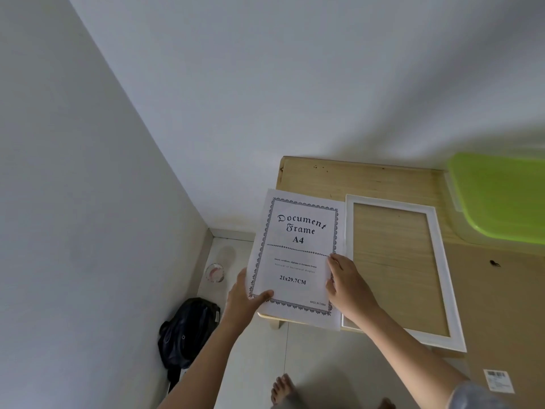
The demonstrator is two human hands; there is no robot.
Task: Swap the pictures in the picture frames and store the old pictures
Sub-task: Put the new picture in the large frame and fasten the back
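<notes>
A: Left to right, what do we see?
B: Black bag (188, 332) and a glass (214, 273) on the floor by the wall. Then our left hand (246, 299) pinches the printed sheet (298, 252) at its lower left edge, thumb on top.
A: Sheet position?
B: Over the left end of the table (368, 178), print up. Our right hand (348, 287) grips its right edge, fingers curled, so 2 hands hold it. 1 white frame (439, 270) lies flat just beside it, wood showing through. Green-lidded box (501, 196) at far right.
</notes>
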